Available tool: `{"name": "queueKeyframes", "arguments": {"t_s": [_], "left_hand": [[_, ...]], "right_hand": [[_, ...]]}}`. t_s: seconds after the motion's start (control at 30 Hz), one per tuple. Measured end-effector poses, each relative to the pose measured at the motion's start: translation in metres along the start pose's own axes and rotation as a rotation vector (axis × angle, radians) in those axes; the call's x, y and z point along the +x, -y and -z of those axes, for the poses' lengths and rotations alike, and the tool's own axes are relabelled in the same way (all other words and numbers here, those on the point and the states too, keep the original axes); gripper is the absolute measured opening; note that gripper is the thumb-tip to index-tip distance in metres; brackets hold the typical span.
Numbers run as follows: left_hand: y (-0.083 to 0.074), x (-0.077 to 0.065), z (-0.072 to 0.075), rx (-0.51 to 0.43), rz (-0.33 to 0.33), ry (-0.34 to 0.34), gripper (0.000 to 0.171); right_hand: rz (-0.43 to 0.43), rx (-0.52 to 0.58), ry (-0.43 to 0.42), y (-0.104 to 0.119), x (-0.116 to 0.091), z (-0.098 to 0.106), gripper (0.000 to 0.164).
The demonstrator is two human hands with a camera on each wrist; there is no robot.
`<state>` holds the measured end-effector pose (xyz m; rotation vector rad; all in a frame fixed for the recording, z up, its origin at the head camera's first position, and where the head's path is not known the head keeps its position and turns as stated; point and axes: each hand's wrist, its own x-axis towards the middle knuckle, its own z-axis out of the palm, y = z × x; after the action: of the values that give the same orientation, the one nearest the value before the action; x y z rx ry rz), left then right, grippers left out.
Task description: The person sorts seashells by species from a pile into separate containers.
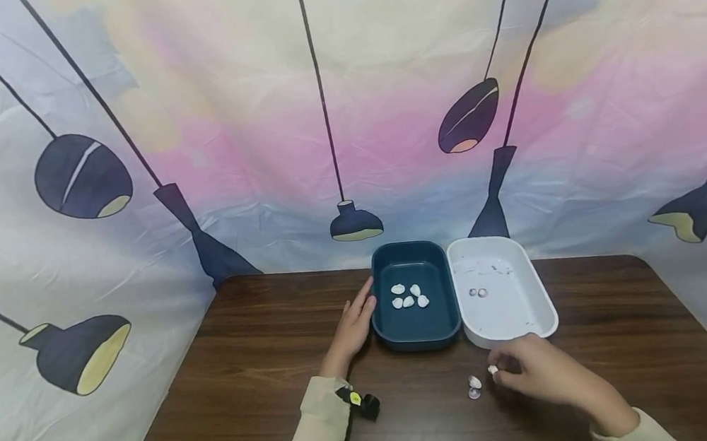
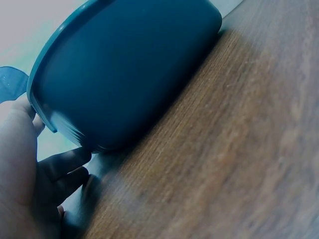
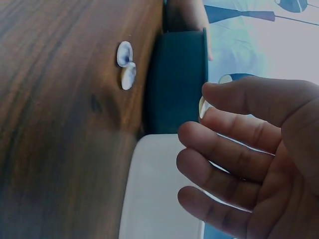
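Observation:
My right hand (image 1: 537, 370) pinches a small white seashell (image 1: 493, 369) between thumb and index finger, just in front of the white tray (image 1: 543, 301). In the right wrist view that seashell (image 3: 203, 107) shows at the fingertips, the other fingers loosely bent. Two more shells (image 1: 475, 388) lie touching on the table to the left of this hand. My left hand (image 1: 352, 328) rests against the left side of the dark teal tray (image 1: 419, 346), fingers fairly straight. Several white shells (image 1: 408, 302) lie inside the teal tray. Two small greyish shells (image 1: 478, 293) sit in the white one.
Both trays stand side by side at the back of the brown wooden table (image 1: 266, 371). Close behind hangs a pastel cloth (image 1: 241, 118) printed with dark lamps. A black strap with a small device (image 1: 365, 405) is on the left wrist.

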<state>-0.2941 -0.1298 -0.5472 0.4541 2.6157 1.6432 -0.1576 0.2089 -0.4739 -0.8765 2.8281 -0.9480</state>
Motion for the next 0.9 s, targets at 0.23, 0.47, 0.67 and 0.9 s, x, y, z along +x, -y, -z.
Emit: {"name": "queueKeyframes", "arguments": {"t_s": [0.23, 0.47, 0.67, 0.9], "left_hand": [[-0.002, 0.000, 0.001, 0.005, 0.001, 0.000, 0.055], [-0.002, -0.002, 0.000, 0.012, 0.005, 0.004, 0.054], [-0.003, -0.001, 0.000, 0.002, 0.002, 0.006, 0.053], [-0.002, -0.002, 0.001, 0.004, 0.000, 0.007, 0.055]], "right_hand": [[0.022, 0.022, -0.029, 0.000, 0.000, 0.004, 0.012], [0.009, -0.011, -0.106, 0.001, 0.001, 0.013, 0.012], [-0.005, -0.052, -0.159, -0.003, 0.006, 0.030, 0.013], [-0.045, -0.109, -0.207, -0.013, 0.013, 0.037, 0.014]]}}
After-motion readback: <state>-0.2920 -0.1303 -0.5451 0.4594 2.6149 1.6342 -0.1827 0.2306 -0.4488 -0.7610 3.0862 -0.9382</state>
